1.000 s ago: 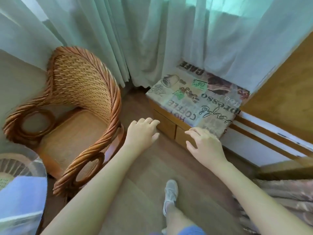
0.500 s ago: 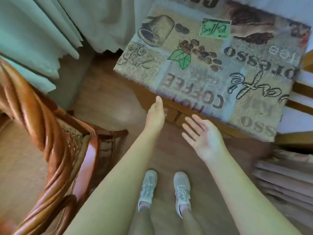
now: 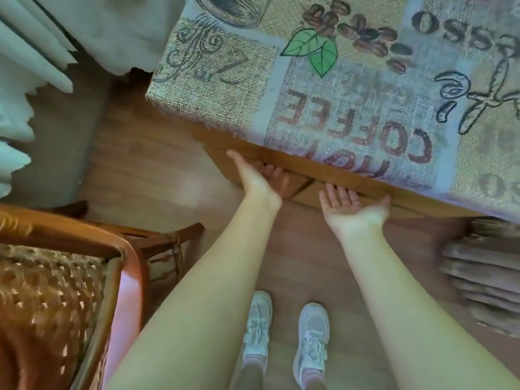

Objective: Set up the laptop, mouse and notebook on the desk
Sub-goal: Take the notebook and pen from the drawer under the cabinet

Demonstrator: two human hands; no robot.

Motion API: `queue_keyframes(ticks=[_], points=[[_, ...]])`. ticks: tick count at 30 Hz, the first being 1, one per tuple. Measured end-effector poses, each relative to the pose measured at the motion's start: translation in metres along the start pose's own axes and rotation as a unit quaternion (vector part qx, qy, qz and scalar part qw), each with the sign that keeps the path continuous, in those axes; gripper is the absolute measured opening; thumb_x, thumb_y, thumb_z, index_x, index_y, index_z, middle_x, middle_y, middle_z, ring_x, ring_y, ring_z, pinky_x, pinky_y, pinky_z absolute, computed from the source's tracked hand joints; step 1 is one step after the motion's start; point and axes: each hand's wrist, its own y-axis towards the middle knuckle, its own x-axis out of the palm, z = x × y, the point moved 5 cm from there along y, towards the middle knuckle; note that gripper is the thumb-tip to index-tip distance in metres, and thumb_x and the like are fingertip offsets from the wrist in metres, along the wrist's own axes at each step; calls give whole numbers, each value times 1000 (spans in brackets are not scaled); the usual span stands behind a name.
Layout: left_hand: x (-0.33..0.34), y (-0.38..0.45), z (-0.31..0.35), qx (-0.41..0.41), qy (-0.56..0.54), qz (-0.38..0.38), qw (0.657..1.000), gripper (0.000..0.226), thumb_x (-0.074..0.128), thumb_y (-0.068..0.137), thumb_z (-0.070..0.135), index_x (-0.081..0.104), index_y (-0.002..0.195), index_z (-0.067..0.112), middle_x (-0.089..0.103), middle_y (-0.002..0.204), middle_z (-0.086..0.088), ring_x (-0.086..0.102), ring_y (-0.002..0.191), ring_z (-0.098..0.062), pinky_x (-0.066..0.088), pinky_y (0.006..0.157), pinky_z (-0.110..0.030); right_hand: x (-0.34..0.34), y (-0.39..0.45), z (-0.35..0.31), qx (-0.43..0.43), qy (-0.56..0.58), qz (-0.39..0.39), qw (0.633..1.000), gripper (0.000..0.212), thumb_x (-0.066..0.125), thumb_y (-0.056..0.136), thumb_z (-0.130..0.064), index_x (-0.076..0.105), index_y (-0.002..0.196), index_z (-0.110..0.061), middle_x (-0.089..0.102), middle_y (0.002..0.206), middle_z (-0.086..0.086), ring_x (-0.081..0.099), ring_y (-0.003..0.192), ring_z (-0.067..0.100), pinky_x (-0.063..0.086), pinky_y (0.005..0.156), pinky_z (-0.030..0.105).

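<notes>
Both palms are facing up, fingers spread: left hand and right hand are reaching under the wooden desk edge beneath its coffee-print cloth. Laptop, mouse, notebook: out of view.

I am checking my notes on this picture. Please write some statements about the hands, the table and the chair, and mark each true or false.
1. Both hands reach under the front edge of the table. True.
2. The right hand holds a mouse. False: it is open, palm up, and holds nothing.
3. The cloth on the table shows the word COFFEE. True.
4. A laptop stands on the cloth. False: no laptop is in view.
5. The wicker chair is to the right of the arms. False: it is on the left.
6. The left hand is palm up. True.
</notes>
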Motion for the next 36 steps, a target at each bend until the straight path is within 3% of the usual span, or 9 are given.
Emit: queue_keyframes(ticks=[4,9,17,19,21,24,26,31,36], points=[[-9,4,-1,-12,-10,-12,1000,89,14,77,87,49,121,19,53,88,-1,57,88,-18,35,62,-28,-5,4,-5,16,-3,5,1000,85,20,87,-72,35,140,-7,40,147,11,43,132,28,33,104,48],[-33,1,-8,-21,35,-20,999,103,5,79,84,31,147,11,44,145,-9,45,131,-25,36,71,-28,-29,-2,6,27,-18,28,999,87,14,85,-74,46,131,-8,43,144,10,45,130,27,37,94,43],[-84,-53,-17,115,142,109,977,67,23,97,62,39,140,13,51,135,-7,52,120,-23,39,91,-30,-82,-54,22,25,-151,24,988,54,25,97,-53,50,120,-11,61,123,10,59,108,27,39,97,44],[-86,-79,7,325,312,196,871,54,42,100,40,30,145,13,36,146,-9,38,134,-26,27,103,-30,-85,-79,16,-52,-344,10,938,30,44,98,-34,59,114,-14,69,114,7,65,103,21,49,87,34],[-78,-105,26,508,465,200,697,57,54,93,19,31,144,12,30,148,-13,31,137,-28,18,109,-33,-77,-107,1,-209,-505,-28,837,15,59,90,-16,66,101,-22,72,102,-3,66,98,12,50,83,22],[-57,-121,34,592,658,97,456,36,49,93,24,53,129,23,41,145,-5,33,139,-21,10,114,-45,-45,-142,-20,-478,-662,-113,566,26,65,83,-5,66,103,-21,66,104,-10,57,103,8,43,93,25],[-43,-125,30,588,729,20,349,32,40,97,37,64,113,25,59,128,4,48,129,-16,13,114,-44,-26,-149,-27,-553,-714,-135,407,31,67,80,-9,65,110,-17,64,112,-2,54,109,18,42,97,34],[-19,-125,31,582,752,4,311,38,38,97,40,65,86,15,62,79,-1,57,80,-26,35,85,-34,-10,-134,-30,-490,-813,-120,290,33,65,85,-33,64,116,-21,69,106,-2,63,97,25,46,90,42],[-15,-126,31,578,764,27,285,34,47,95,35,57,70,14,59,68,-3,55,70,-28,39,68,-38,-3,-136,-36,-521,-783,-112,321,15,62,88,-25,67,101,-20,72,85,-3,64,76,27,47,67,38]])
